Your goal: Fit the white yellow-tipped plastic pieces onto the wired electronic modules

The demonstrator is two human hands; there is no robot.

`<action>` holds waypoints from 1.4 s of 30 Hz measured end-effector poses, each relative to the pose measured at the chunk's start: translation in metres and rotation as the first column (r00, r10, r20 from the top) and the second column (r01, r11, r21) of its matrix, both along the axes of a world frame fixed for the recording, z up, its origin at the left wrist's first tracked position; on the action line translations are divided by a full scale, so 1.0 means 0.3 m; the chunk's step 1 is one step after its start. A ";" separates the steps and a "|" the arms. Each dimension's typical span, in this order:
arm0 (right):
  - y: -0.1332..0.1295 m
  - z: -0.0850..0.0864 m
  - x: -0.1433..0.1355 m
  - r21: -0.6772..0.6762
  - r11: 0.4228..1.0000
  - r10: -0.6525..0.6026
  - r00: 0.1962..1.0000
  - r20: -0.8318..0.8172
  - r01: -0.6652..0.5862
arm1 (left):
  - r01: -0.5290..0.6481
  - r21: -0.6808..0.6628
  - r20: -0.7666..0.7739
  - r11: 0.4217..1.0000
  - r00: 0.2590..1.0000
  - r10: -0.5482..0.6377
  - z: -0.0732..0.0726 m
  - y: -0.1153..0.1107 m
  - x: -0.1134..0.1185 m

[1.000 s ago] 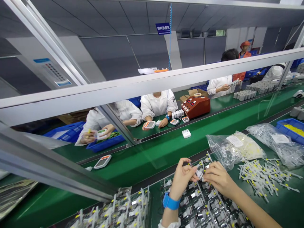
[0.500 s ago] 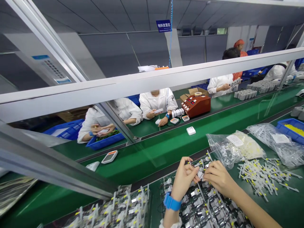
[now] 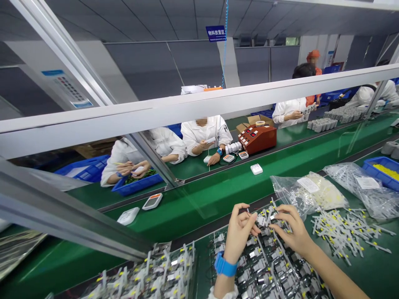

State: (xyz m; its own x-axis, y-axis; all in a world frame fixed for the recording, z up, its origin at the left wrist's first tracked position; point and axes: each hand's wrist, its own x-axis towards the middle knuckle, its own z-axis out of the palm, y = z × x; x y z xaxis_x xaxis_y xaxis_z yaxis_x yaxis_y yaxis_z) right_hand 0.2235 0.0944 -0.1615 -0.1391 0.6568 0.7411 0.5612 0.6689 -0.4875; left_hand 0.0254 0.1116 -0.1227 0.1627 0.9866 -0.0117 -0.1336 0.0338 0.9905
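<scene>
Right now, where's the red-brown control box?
Head view, right of centre: the red-brown control box sits across the green belt, beside the open cardboard box.

Left hand: bare hand (image 3: pixel 239 232), fingers and palm uncovered.
Left wrist: a wide, bright blue, smooth-looking band (image 3: pixel 229 267), wrapped around the wrist.
Band detail: a raised, blocky blue piece (image 3: pixel 219 261) on its left side, the same blue as the strap; too small to tell how it is made.
Left sleeve: loose white fabric cuff (image 3: pixel 231 294), wrinkled at the edge, on the forearm nearer than the band.
Right hand: bare hand (image 3: pixel 291 232), fingers uncovered.
Right forearm: bare forearm (image 3: pixel 333 272) along its visible length.
</scene>
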 end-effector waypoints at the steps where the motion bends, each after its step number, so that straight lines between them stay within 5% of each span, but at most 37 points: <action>1: -0.002 0.001 -0.003 -0.011 1.000 0.005 0.999 -0.032 -0.006 | -0.024 0.006 0.005 1.000 1.000 0.024 0.007 -0.002 0.000; 7: -0.007 0.021 -0.032 -0.282 0.927 0.222 0.969 -0.113 -0.245 | 0.009 0.015 0.014 1.000 1.000 -0.009 0.017 -0.015 0.011; 25: 0.002 0.011 -0.031 -0.352 0.899 0.192 0.956 -0.222 -0.262 | 0.043 -0.001 -0.039 0.999 0.998 -0.043 -0.004 -0.021 0.030; 30: 0.002 0.009 -0.036 -0.405 0.876 0.169 0.953 -0.250 -0.261 | 0.062 0.003 -0.179 0.998 0.982 -0.060 -0.007 -0.016 -0.004; 34: 0.007 0.007 -0.029 -0.413 0.873 0.170 0.955 -0.242 -0.260 | 0.045 0.205 -0.413 0.978 0.910 0.045 0.004 -0.015 -0.042; 38: 0.010 0.001 -0.025 -0.432 0.862 0.190 0.959 -0.208 -0.265 | 0.256 0.315 -0.581 0.914 0.813 -0.027 0.011 -0.016 -0.046; 42: 0.009 0.002 -0.032 -0.483 0.824 0.227 0.954 -0.197 -0.296 | 0.336 0.341 -0.710 0.878 0.704 0.006 0.024 -0.020 -0.046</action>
